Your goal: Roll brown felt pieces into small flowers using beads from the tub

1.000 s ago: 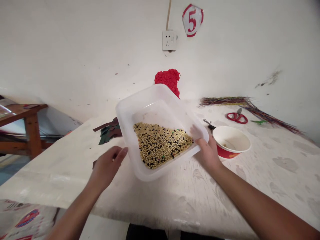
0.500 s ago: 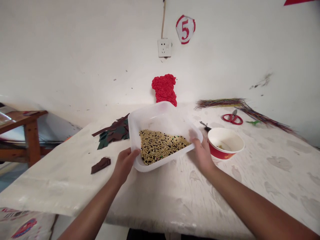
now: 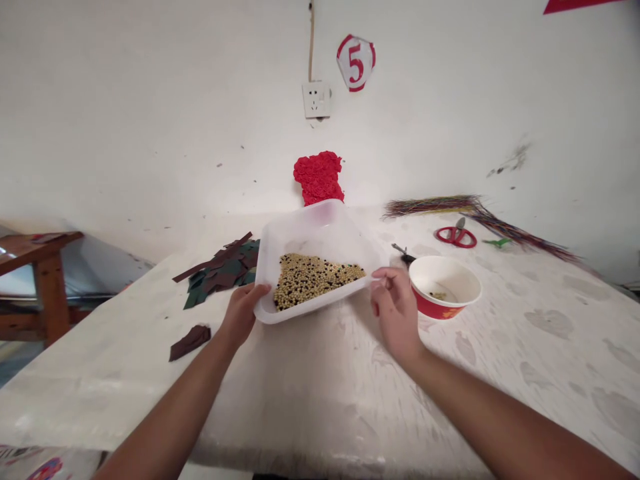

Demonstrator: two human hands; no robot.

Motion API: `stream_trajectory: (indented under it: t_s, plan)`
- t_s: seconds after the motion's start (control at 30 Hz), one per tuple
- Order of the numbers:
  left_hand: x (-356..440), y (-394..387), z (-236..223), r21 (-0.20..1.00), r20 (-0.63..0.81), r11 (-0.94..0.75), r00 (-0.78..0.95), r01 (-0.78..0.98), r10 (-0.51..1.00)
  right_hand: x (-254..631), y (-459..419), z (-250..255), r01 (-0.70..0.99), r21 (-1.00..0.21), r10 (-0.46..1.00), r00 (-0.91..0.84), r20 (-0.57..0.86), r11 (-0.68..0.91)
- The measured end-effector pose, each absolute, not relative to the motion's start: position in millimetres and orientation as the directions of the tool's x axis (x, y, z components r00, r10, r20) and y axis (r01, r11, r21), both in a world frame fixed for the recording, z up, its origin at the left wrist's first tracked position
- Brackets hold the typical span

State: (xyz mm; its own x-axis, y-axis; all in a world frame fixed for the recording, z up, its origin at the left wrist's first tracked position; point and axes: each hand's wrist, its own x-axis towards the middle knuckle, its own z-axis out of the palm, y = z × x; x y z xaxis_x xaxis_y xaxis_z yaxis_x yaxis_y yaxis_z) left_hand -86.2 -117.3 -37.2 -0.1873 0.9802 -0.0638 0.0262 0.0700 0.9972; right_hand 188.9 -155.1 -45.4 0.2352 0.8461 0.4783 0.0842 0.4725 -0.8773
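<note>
A white plastic tray (image 3: 325,227) stands at the middle of the table, holding gold beads (image 3: 315,280) mixed with dark ones, gathered toward its near side. My left hand (image 3: 241,313) grips the tray's near left corner, thumb over the rim. At the near right corner, my right hand (image 3: 399,308) has its index fingertip at the rim, with thumb and finger apart and the other fingers partly curled. Just right of that hand is a red and white paper bowl (image 3: 440,310) with a few beads in its bottom.
Dark green and brown strips (image 3: 223,270) lie left of the tray, near a brown folded piece (image 3: 190,342). Behind the bowl are red-handled scissors (image 3: 457,237), a green item (image 3: 497,243) and bundled thin wires (image 3: 433,205). A red crumpled-looking piece (image 3: 320,177) leans against the wall.
The tray has moved slightly away from me and sits flatter. My right hand has loosened from its corner, thumb now off the rim. My left hand still holds it.
</note>
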Motion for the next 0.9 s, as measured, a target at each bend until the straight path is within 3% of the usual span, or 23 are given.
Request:
stream_trajectory:
  t_s: [0.1, 0.2, 0.3, 0.5, 0.9]
  plan:
    - [-88, -114, -35, 0.996, -0.076, 0.083, -0.163, 0.036, 0.984, 185, -170, -44, 0.186, -0.837, 0.855, -0.040, 0.517, 0.515]
    - [-86, -108, -31, 0.993, -0.087, 0.095, -0.123, 0.064, 0.989, 181, -181, -44, 0.248, -0.731, 0.754, -0.403, 0.519, 0.635]
    - [-83, -98, -28, 0.992, -0.089, 0.099, -0.111, 0.084, 0.990, 175, -184, -45, 0.287, -0.655, 0.665, -0.599, 0.447, 0.699]
    - [-79, -85, -27, 0.992, -0.074, 0.083, -0.090, 0.097, 0.993, 172, -178, -50, 0.378, -0.622, 0.659, -0.685, 0.310, 0.685]
    - [-69, -72, -15, 0.983, -0.073, 0.091, -0.112, 0.159, 0.991, 172, -176, -51, 0.403, -0.632, 0.672, -0.693, 0.261, 0.661]
